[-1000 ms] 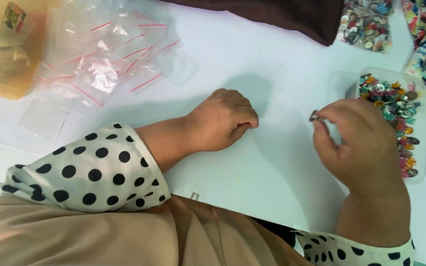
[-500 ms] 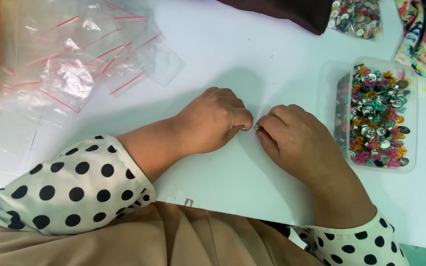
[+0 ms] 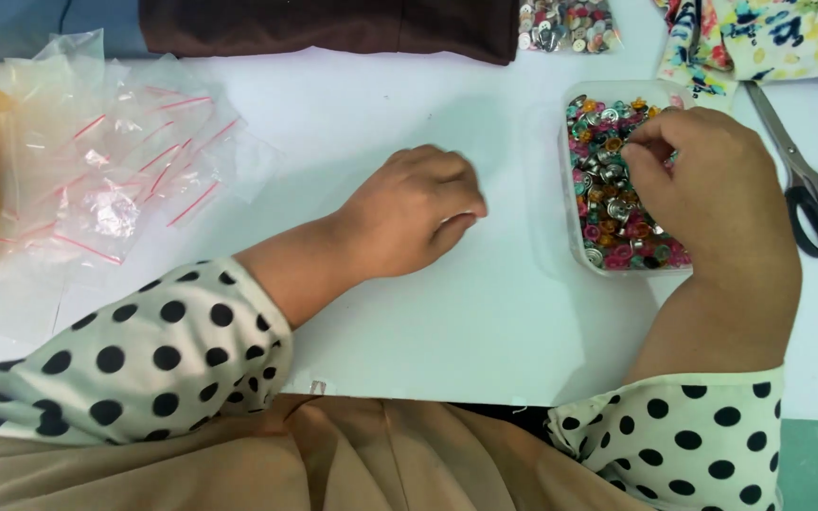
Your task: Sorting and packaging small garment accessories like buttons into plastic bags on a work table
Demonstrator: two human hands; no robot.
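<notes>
At the right of the frame, a clear rectangular plastic tray point(image 3: 572, 203) sits on the white table point(image 3: 485, 312), heaped with small metal and coloured snap buttons point(image 3: 608, 203). The right hand point(image 3: 712, 189) hovers over it, thumb and forefinger pinched together among the buttons at the tray's upper part — whether a piece is actually between the fingertips is too small to tell. The tray lies close to that hand, so reaching into it needs little more than a turn of the wrist.

Left of the tray, at the middle of the frame, the left hand point(image 3: 414, 213) rests on the table in a loose fist, fingers curled under and pressed together; what it may enclose is hidden.

Farther out, black-handled scissors point(image 3: 811, 189) lie at the right edge beside a floral patterned cloth point(image 3: 778, 38). A small clear bag of buttons point(image 3: 565, 24) sits at the top edge, touching a dark brown folded fabric point(image 3: 333, 28). At the upper left lies a loose pile of small clear zip bags with red seal strips point(image 3: 115, 161) — well apart from both hands.
</notes>
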